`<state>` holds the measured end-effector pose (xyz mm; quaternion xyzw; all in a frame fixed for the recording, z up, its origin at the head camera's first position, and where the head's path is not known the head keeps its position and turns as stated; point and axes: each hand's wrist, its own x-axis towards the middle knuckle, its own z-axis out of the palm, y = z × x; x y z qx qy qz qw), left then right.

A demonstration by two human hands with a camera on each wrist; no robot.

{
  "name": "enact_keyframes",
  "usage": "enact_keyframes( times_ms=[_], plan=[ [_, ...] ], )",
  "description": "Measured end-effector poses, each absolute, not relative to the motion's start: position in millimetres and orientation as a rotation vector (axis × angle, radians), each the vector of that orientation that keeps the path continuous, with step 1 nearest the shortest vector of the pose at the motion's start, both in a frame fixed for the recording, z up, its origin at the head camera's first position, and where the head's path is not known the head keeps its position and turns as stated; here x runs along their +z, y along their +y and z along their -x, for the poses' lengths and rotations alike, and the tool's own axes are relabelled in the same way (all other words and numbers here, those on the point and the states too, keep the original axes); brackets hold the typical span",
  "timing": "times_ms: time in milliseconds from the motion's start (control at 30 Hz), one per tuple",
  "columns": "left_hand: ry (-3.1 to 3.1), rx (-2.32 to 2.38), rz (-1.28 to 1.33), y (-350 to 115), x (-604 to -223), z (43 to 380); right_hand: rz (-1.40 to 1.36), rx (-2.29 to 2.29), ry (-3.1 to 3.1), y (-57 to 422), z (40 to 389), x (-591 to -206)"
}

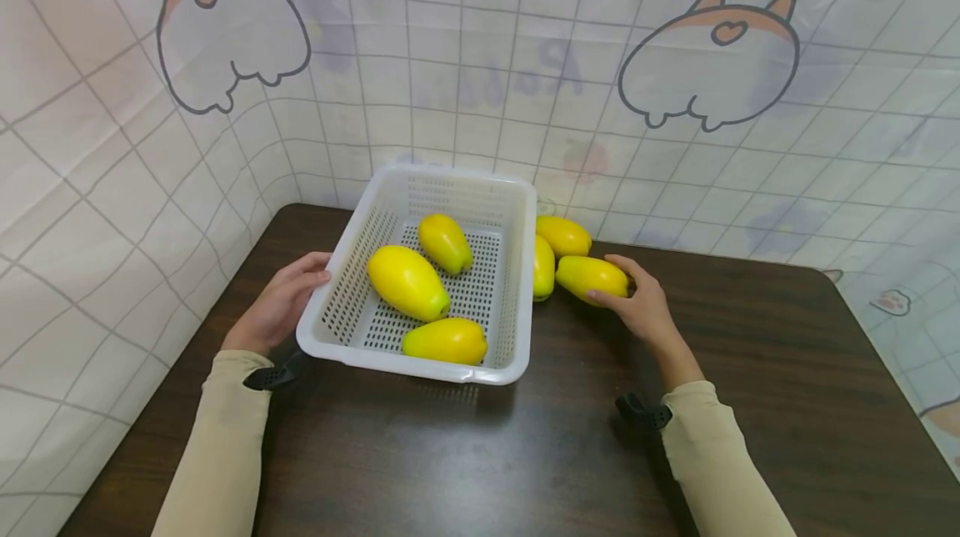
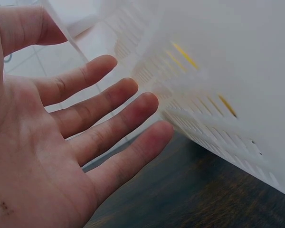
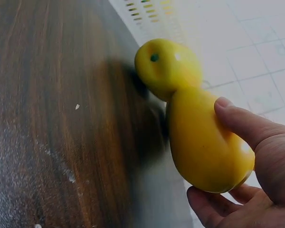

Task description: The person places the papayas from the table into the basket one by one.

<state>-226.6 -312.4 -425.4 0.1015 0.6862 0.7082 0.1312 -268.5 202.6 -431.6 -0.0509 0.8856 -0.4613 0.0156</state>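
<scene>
A white perforated plastic basket (image 1: 510, 270) has three yellow papayas inside: a large one (image 1: 408, 283), one behind it (image 1: 446, 243) and one near the front wall (image 1: 446, 340). My left hand (image 1: 281, 299) is at the basket's left side, thumb over the rim, its fairly straight fingers (image 2: 118, 111) spread along the outer wall. Right of the basket, my right hand (image 1: 637, 295) grips a yellow papaya (image 1: 588, 277) by its right end, thumb on the near side. In the right wrist view, that papaya (image 3: 199, 142) overlaps another papaya (image 3: 166, 66).
Two more papayas lie close by, one behind (image 1: 564, 235) and one against the basket's right wall (image 1: 543, 268). The dark wooden table (image 1: 420, 462) ends at a grid-patterned curtain (image 1: 480, 62) at the back and left.
</scene>
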Motion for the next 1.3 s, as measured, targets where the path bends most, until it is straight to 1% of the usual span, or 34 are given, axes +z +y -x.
enact_keyframes(
  times_ms=[1300],
  plan=[
    [2.030, 2.034, -0.275, -311, -425, 226, 0.281, -1.427, 2.902, 188, 249, -394]
  ],
)
